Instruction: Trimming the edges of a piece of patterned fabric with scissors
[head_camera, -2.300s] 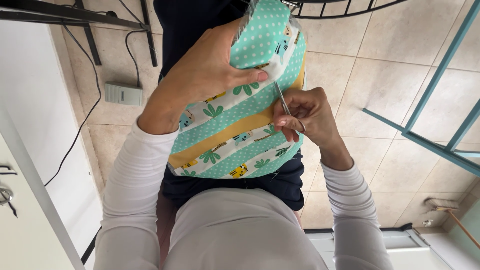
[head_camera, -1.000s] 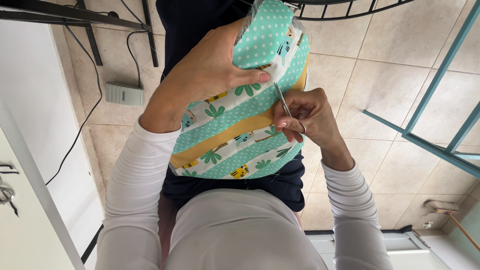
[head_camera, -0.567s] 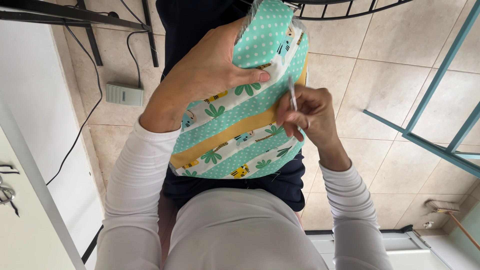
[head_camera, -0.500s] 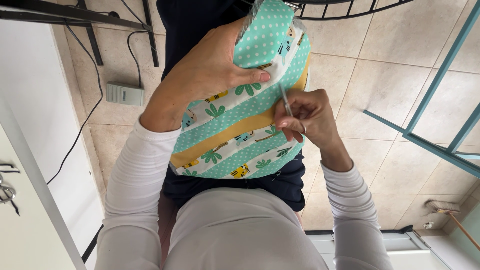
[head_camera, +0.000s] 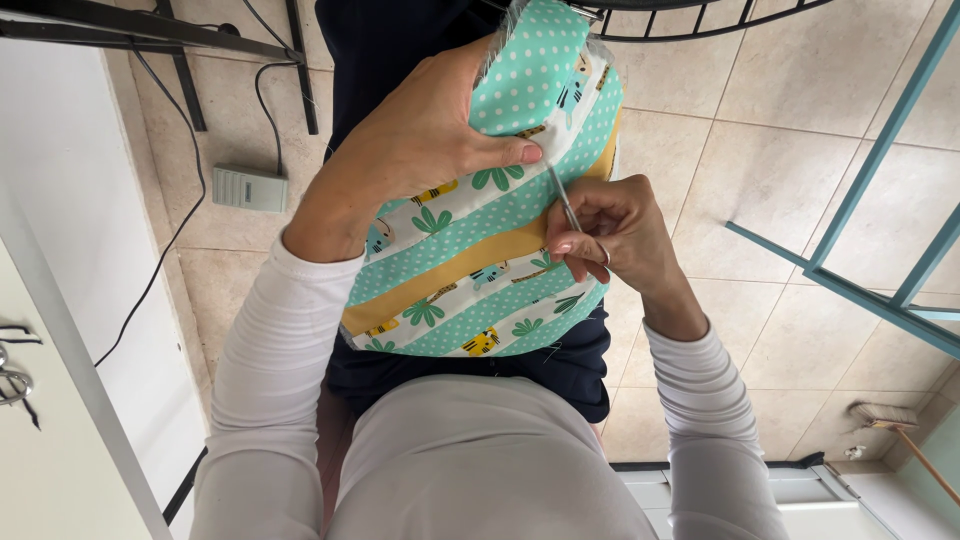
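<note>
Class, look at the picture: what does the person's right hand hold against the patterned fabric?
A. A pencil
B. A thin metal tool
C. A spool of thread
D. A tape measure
B: the right hand pinches a thin metal tool whose tip meets the fabric beside the left hand's thumb.

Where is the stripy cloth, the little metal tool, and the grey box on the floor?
stripy cloth (head_camera: 470, 255), head view, on its yellow stripe.
metal tool (head_camera: 563, 203), head view, on its thin shaft.
grey box (head_camera: 250, 188), head view, on its top face.
</note>
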